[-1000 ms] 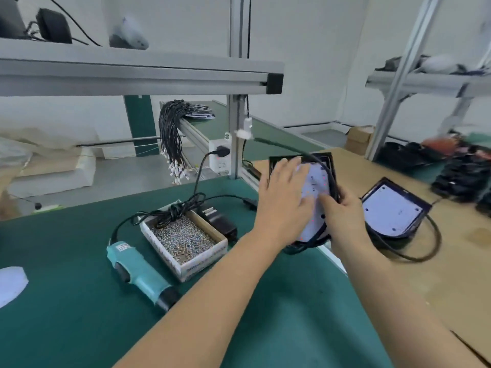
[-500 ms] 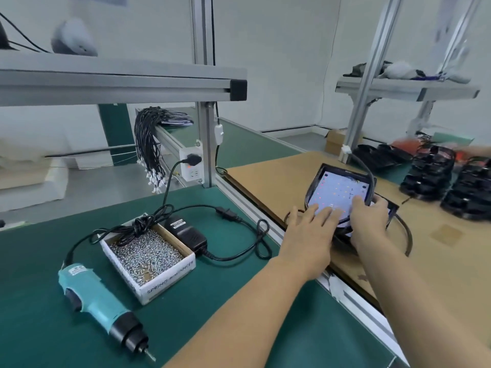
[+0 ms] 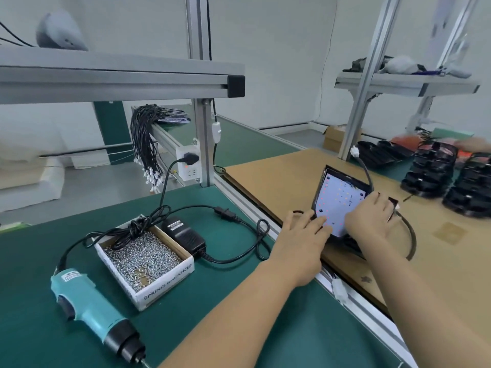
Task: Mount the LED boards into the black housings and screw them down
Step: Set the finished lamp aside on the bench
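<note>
A black housing (image 3: pixel 322 179) with a white LED board (image 3: pixel 338 201) inside it stands tilted over the brown cardboard sheet (image 3: pixel 279 176). My left hand (image 3: pixel 303 240) holds its lower left edge, fingers lying on the board. My right hand (image 3: pixel 369 219) grips its lower right side. Its black cable (image 3: pixel 365 166) with a white plug rises behind it. Another housing lies under my right hand, mostly hidden. A teal electric screwdriver (image 3: pixel 87 309) lies on the green mat at the left. Beside it stands a white box of screws (image 3: pixel 143 256).
A black power adapter (image 3: pixel 183 235) and its cord lie beside the screw box. Stacks of black housings (image 3: pixel 449 179) sit at the far right. A bundle of black wires (image 3: pixel 148 139) hangs from the rail. An aluminium post (image 3: pixel 202 128) carries a socket (image 3: pixel 188 163).
Both hands carried the housing with its board from the green mat rightward onto the cardboard sheet, over the other housing. The view swung right and down.
</note>
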Action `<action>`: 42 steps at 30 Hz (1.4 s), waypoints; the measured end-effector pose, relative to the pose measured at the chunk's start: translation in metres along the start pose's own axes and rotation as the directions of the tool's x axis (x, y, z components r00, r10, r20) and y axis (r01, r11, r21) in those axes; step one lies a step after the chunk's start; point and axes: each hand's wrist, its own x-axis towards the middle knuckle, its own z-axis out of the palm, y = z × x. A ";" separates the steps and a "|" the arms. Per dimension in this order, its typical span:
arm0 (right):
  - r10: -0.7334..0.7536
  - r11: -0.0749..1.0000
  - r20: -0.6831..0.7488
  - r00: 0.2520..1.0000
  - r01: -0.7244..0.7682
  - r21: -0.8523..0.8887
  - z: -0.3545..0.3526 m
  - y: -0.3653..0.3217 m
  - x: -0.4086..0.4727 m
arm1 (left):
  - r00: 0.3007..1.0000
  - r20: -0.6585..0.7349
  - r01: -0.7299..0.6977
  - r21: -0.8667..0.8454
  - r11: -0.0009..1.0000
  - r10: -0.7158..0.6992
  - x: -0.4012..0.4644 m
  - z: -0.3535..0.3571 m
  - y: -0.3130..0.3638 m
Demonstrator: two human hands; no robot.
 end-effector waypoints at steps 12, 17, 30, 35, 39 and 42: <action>0.036 0.991 0.025 0.999 -0.033 -0.131 -0.015 -0.007 -0.012 | 0.946 0.076 0.313 0.043 0.949 -0.316 -0.094 -0.030 -0.074; -0.138 0.984 -0.041 0.990 0.132 -0.118 -0.025 -0.036 -0.040 | 0.891 0.137 0.425 0.089 0.901 -0.434 -0.127 -0.037 -0.091; -0.786 0.564 0.372 0.494 0.820 0.100 0.031 -0.166 -0.239 | 0.693 0.105 0.697 0.154 0.700 -0.713 -0.228 -0.064 -0.135; -0.870 0.422 0.362 0.336 0.886 0.192 0.043 -0.199 -0.298 | 0.586 0.048 0.790 0.189 0.584 -0.809 -0.280 -0.079 -0.156; -0.898 0.325 0.385 0.215 0.913 0.248 0.047 -0.217 -0.344 | 0.493 -0.009 0.848 0.230 0.478 -0.870 -0.325 -0.092 -0.178; -0.902 0.278 0.400 0.161 0.926 0.255 0.051 -0.225 -0.370 | 0.433 -0.028 0.870 0.274 0.410 -0.901 -0.357 -0.100 -0.197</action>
